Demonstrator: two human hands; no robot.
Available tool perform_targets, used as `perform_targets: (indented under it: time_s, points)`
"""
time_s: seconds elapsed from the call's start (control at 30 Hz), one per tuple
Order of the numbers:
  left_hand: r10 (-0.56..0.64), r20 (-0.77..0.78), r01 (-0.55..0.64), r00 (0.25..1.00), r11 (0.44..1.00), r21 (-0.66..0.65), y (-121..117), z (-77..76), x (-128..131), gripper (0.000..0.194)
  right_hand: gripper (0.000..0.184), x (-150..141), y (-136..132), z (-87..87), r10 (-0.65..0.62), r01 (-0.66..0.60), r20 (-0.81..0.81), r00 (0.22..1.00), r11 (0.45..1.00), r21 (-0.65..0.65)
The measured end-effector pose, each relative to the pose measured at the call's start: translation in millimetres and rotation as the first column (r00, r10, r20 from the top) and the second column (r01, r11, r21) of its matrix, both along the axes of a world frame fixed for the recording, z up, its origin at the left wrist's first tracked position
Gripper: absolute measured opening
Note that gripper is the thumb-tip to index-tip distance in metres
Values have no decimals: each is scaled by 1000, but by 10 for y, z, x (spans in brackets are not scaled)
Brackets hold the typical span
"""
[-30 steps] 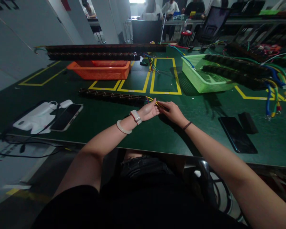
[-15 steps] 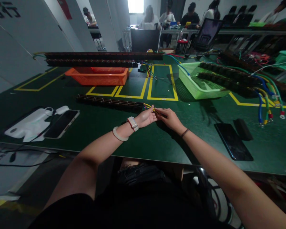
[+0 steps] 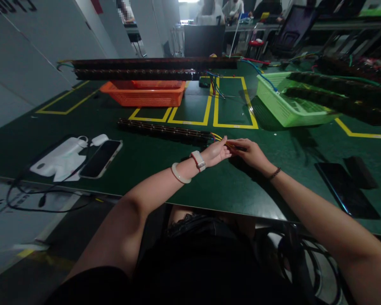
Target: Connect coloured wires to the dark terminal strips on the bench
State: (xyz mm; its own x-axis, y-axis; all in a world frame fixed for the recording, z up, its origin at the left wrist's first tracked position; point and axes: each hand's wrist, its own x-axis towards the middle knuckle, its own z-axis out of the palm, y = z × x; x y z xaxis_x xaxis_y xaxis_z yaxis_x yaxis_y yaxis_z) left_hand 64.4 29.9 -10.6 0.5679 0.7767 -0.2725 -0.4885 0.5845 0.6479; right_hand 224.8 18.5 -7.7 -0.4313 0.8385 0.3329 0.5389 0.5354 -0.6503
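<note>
On the green table lies a long dark strip [image 3: 165, 129] with shiny dots in rows, and yellow, red and blue wires [image 3: 216, 137] come out of its right end. My left hand [image 3: 215, 154], wearing a watch, is closed on these wires with the thumb on top and the palm partly turned up. Touching it from the right is my right hand [image 3: 250, 152], its fingers pinched on the same wires close to their ends. The fingers hide the wire tips.
Behind stand an orange basket [image 3: 149, 101] with long strips [image 3: 136, 75] across it and a green basket [image 3: 292, 111] holding more strips. A phone [image 3: 102, 158] and white items [image 3: 59, 159] lie left, another phone [image 3: 344, 188] right. People sit at far tables.
The whole view has shifted, so the table and its things appear farther right and slightly higher. Both hands keep their hold on the wires, with little change relative to the strip.
</note>
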Motion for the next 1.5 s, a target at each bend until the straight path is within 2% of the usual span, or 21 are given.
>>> perform_targets:
  time_s: [0.17, 0.33, 0.47, 0.6, 0.7, 0.83, 0.93, 1.2, 1.37, 1.5]
  points:
    - [25, 8, -25, 1000, 999, 24, -19, -5, 11, 35, 30, -43, -12, 40, -56, 54, 43, 998, 998, 44]
    - [12, 72, -14, 997, 999, 29, -40, 27, -1, 36, 24, -104, 124, 123, -114, 119, 107, 988, 992, -45]
    - [36, 90, -35, 995, 999, -6, -39, 55, -42, 36, 20, -148, 274, 256, -10, 13, 277, 961, 1000, -10]
    - [76, 151, -75, 986, 997, -8, -43, 64, -56, 33, 16, -171, 334, 291, 69, -117, 344, 937, 986, 119]
    - [118, 135, -116, 984, 993, -21, -45, 63, -48, 32, 19, -162, 299, 216, 98, -138, 271, 958, 982, 133]
    - [125, 117, -120, 985, 992, -46, -45, 61, -44, 32, 25, -140, 221, 119, 73, -72, 59, 996, 997, -25]
    - [127, 111, -122, 986, 991, -46, -46, 70, -48, 35, 25, -136, 201, 113, 67, -67, -10, 998, 993, -97]
    - [105, 108, -101, 989, 994, -40, -67, 91, -60, 39, 28, -115, 232, 77, -80, 72, -45, 996, 985, -158]
    - [114, 87, -113, 990, 993, -23, -68, 80, -59, 38, 31, -88, 298, 113, -8, 2, -32, 999, 982, -187]
    - [127, 54, -126, 990, 992, -18, -68, 79, -56, 36, 32, -69, 361, 222, -56, 62, 60, 997, 992, -110]
